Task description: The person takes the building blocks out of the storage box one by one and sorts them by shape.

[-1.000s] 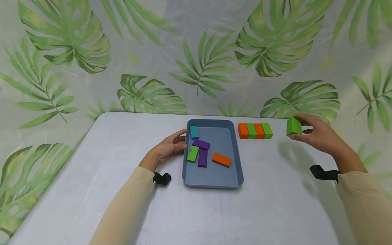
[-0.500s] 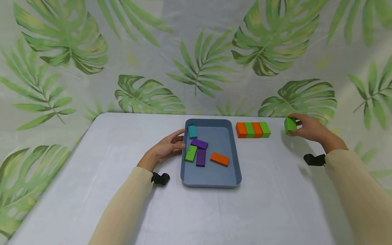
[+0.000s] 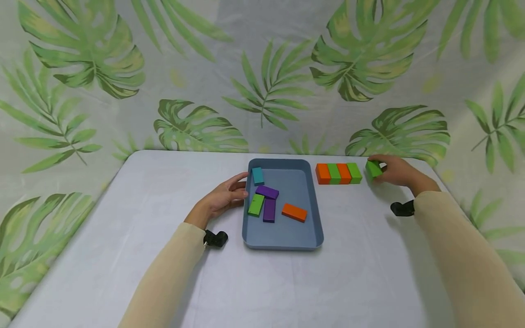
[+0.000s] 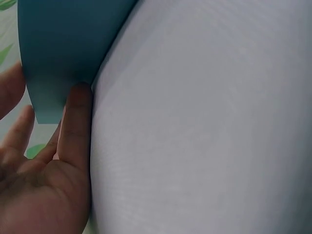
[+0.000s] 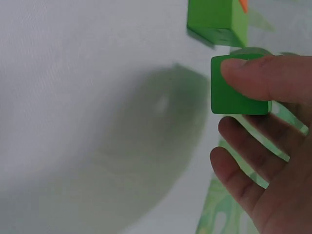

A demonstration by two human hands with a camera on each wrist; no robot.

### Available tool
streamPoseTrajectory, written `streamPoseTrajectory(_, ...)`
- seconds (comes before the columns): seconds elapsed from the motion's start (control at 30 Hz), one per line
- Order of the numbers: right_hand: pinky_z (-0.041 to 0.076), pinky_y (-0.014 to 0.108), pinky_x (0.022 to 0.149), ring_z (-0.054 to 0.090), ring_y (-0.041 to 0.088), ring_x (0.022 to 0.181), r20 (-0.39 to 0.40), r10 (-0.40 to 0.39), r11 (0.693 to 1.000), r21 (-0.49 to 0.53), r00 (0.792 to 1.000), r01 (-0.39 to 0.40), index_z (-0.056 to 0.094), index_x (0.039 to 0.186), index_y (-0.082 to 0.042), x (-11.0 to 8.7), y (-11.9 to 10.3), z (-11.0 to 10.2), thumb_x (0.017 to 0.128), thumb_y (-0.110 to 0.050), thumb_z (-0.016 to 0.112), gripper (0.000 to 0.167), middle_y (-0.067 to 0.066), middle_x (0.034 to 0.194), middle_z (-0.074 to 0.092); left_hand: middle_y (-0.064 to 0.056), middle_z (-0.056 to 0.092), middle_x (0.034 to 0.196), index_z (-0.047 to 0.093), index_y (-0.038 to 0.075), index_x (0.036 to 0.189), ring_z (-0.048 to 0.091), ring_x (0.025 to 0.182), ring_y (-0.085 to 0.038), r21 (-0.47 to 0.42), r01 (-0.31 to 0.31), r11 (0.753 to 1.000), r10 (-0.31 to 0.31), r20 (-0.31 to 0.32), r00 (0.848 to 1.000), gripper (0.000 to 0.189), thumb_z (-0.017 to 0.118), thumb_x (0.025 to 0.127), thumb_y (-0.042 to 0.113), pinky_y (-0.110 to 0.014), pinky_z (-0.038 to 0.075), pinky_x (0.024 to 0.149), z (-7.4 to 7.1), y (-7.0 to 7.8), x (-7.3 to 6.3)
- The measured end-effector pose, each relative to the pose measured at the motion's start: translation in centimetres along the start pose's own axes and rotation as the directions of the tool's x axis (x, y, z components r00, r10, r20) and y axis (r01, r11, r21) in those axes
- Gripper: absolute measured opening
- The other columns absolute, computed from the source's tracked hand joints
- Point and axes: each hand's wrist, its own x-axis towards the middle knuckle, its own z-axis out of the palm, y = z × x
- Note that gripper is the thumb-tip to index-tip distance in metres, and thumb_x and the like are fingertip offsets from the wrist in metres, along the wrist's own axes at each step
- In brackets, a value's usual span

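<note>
My right hand [image 3: 398,172] pinches a green block [image 3: 373,169] between thumb and fingers, just right of a row of blocks. The row alternates orange [image 3: 323,174] and green, and its right end is a green block [image 3: 354,173]. A small gap separates that end from the held block, which looks slightly tilted in the head view. The thumb covers part of the held block [image 5: 239,103] in the right wrist view. My left hand [image 3: 223,198] rests against the left side of a blue-grey tray [image 3: 283,248], its fairly straight fingers touching the wall [image 4: 58,58].
Inside the tray lie a teal block [image 3: 257,176], two purple blocks [image 3: 269,211], a green block [image 3: 256,205] and an orange block [image 3: 294,212]. A white cloth [image 3: 279,291] covers the table. Behind it hangs a leaf-patterned cloth [image 3: 197,68].
My right hand has moved left and down with the green block, bringing it close to the row's right end. The left hand stays at the tray.
</note>
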Motion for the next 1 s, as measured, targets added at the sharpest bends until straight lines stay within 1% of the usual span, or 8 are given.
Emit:
streamPoseTrajectory(0.1,0.047,0.055,0.092,0.051,0.048,0.118,0.016,0.016,1.000,-0.005,1.000,-0.016,0.037,0.149,-0.001,0.3,0.0,0.2,0.082,-0.013,0.073,0.077,0.034,0.147,0.038,-0.015,0.027,0.163,0.020,0.024,0.160,0.037,0.146,-0.035,0.008,-0.010,1.000,0.010,0.012,1.000,0.074,0.055,0.099,0.002,-0.050,0.033,0.120,0.0,-0.1,0.0)
streamPoseTrajectory(0.23,0.048,0.055,0.092,0.051,0.049,0.119,0.027,0.025,1.000,0.011,0.999,-0.026,0.037,0.150,-0.002,0.5,-0.2,0.2,0.082,-0.014,0.072,0.077,0.034,0.147,0.037,-0.014,0.027,0.163,0.021,0.025,0.160,0.037,0.146,-0.034,-0.002,-0.007,1.000,0.007,0.008,1.000,0.074,0.055,0.098,0.001,-0.050,0.032,0.120,-0.1,-0.1,0.0)
streamPoseTrajectory(0.33,0.048,0.056,0.094,0.050,0.050,0.122,0.034,0.027,0.999,0.045,0.999,-0.029,0.035,0.150,-0.001,0.5,-0.5,0.1,0.083,-0.013,0.072,0.078,0.034,0.147,0.038,-0.013,0.028,0.163,0.022,0.025,0.159,0.037,0.146,-0.034,-0.011,-0.002,1.000,0.002,0.005,1.000,0.074,0.056,0.098,0.001,-0.050,0.032,0.121,-0.2,-0.1,0.1)
streamPoseTrajectory(0.5,0.047,0.058,0.098,0.044,0.051,0.128,0.043,0.008,0.995,0.102,0.999,-0.012,0.033,0.151,0.000,0.4,-0.8,0.3,0.084,-0.010,0.070,0.077,0.034,0.148,0.037,-0.014,0.028,0.162,0.022,0.025,0.159,0.038,0.146,-0.034,-0.004,-0.001,1.000,0.001,0.001,1.000,0.073,0.056,0.098,0.002,-0.050,0.033,0.120,-0.2,-0.2,0.1)
streamPoseTrajectory(0.57,0.047,0.057,0.098,0.042,0.052,0.130,0.044,0.002,0.992,0.125,0.999,-0.007,0.032,0.152,0.000,0.5,-0.8,0.4,0.085,-0.008,0.069,0.077,0.034,0.149,0.035,-0.015,0.029,0.162,0.023,0.026,0.159,0.039,0.145,-0.034,0.000,0.003,1.000,-0.003,-0.004,1.000,0.073,0.056,0.098,0.002,-0.050,0.033,0.120,-0.1,-0.2,0.1)
streamPoseTrajectory(0.7,0.048,0.052,0.097,0.043,0.052,0.129,0.040,-0.005,0.988,0.153,0.999,-0.001,0.032,0.152,0.000,0.7,-1.0,0.8,0.084,-0.004,0.068,0.077,0.033,0.150,0.034,-0.015,0.030,0.162,0.022,0.026,0.159,0.040,0.144,-0.034,0.005,0.011,1.000,-0.011,-0.009,1.000,0.073,0.056,0.098,0.003,-0.050,0.034,0.120,-0.1,-0.3,0.2)
streamPoseTrajectory(0.87,0.049,0.050,0.095,0.045,0.052,0.128,0.029,-0.021,0.990,0.143,0.999,0.017,0.033,0.152,-0.001,0.7,-1.3,0.9,0.081,-0.003,0.069,0.080,0.033,0.151,0.033,-0.014,0.031,0.161,0.024,0.027,0.159,0.041,0.144,-0.033,0.008,0.014,1.000,-0.014,-0.018,1.000,0.073,0.057,0.098,0.003,-0.049,0.034,0.120,-0.1,-0.3,0.1)
streamPoseTrajectory(1.0,0.048,0.051,0.095,0.046,0.051,0.126,0.025,-0.015,0.992,0.127,1.000,0.011,0.032,0.152,-0.001,0.5,-1.5,0.9,0.082,-0.004,0.069,0.079,0.034,0.151,0.032,-0.015,0.031,0.161,0.024,0.026,0.159,0.040,0.144,-0.034,0.009,0.007,1.000,-0.007,-0.015,1.000,0.073,0.056,0.098,0.002,-0.050,0.033,0.120,0.0,-0.2,0.1)
